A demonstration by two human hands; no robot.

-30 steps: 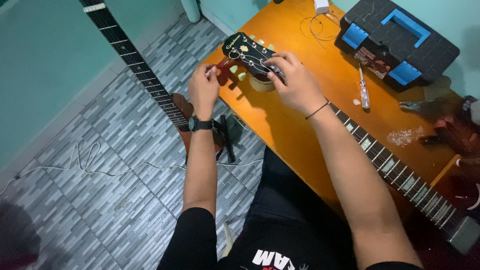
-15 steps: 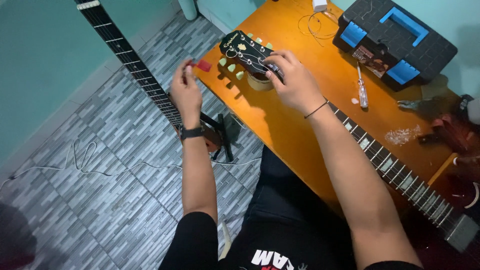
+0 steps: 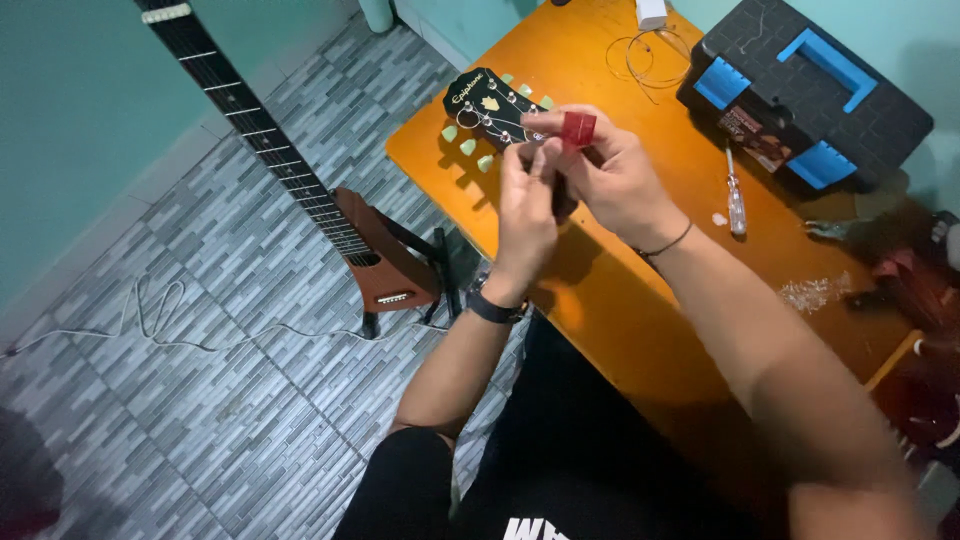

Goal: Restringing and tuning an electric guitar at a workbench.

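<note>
Both hands meet above the black guitar headstock (image 3: 487,105) on the orange wooden tabletop (image 3: 600,270). Right hand (image 3: 610,175) pinches a small red plastic piece (image 3: 578,128); left hand (image 3: 525,205) closes beside it. Strings look fitted; the peg turning looks unfinished.
</note>
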